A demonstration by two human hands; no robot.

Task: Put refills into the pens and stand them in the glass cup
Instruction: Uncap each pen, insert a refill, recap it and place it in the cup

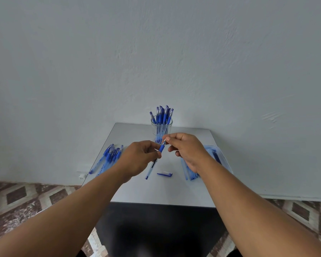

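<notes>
Left hand (137, 160) fingers pinch pen (156, 158) barrel, right hand (185, 149) fingers pinch its tip (cap (165, 174) lies on counter (156, 190)); glass cup (161, 129) behind.

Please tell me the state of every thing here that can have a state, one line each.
pen: uncapped, held above the table by both hands
left hand: grips the barrel
right hand: pinches the tip end
cap: off, lying on the table
glass cup: upright, holds capped pens
</notes>
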